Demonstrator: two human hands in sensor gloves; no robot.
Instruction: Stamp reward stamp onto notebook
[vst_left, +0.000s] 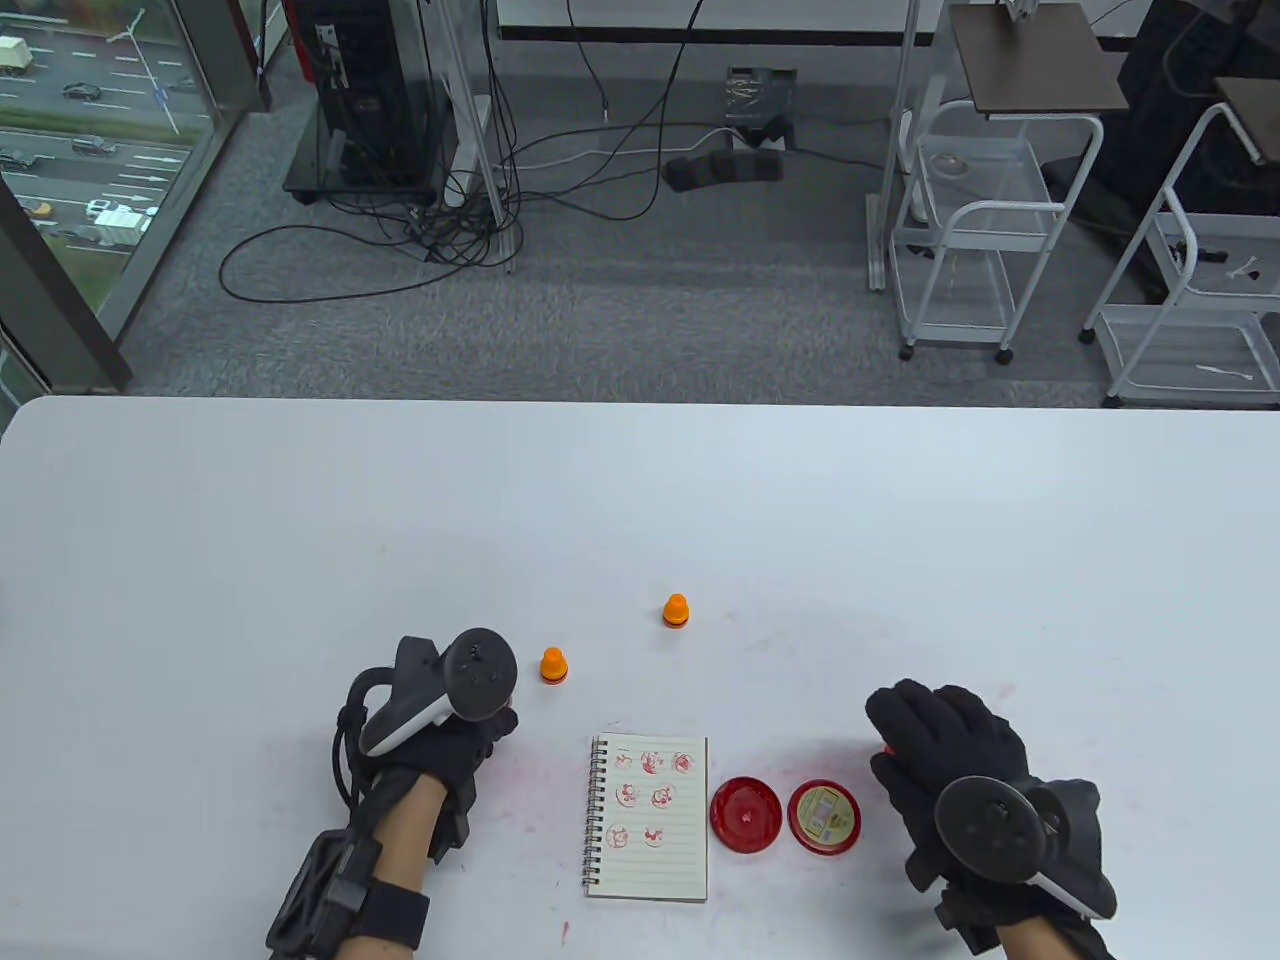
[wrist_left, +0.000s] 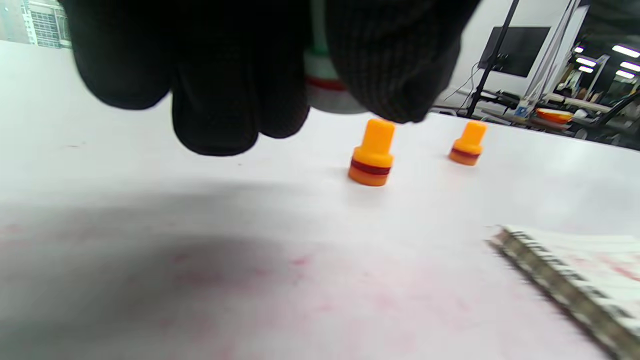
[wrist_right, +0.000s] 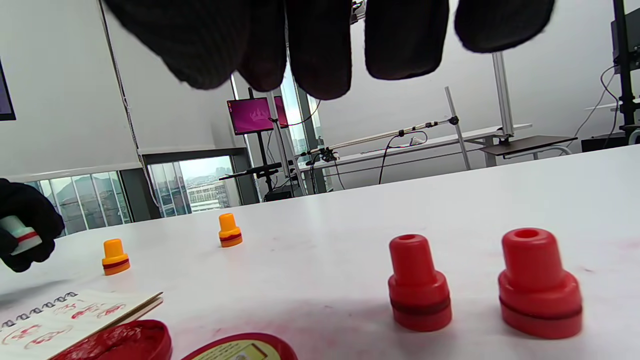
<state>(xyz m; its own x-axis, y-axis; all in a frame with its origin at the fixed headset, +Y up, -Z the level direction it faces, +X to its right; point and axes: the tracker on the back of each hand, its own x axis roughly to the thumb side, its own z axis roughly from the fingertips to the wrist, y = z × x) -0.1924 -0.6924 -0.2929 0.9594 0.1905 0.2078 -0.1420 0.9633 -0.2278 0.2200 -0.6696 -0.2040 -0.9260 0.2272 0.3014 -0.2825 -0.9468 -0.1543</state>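
The spiral notebook (vst_left: 648, 818) lies open near the table's front edge, with several red stamp prints on its page. My left hand (vst_left: 478, 728), to the left of it, grips a small white stamp with a red band (wrist_left: 327, 82) just above the table. That stamp also shows in the right wrist view (wrist_right: 22, 235). My right hand (vst_left: 905, 735) hovers open and empty to the right of the ink pad. Its fingers (wrist_right: 320, 55) hang above two red stamps (wrist_right: 419, 285) (wrist_right: 540, 287) without touching them.
The open red ink pad (vst_left: 745, 815) and its lid (vst_left: 824, 817) lie side by side right of the notebook. Two orange stamps (vst_left: 553, 665) (vst_left: 676, 610) stand upright behind the notebook. Pink ink smudges mark the white table (vst_left: 300, 520).
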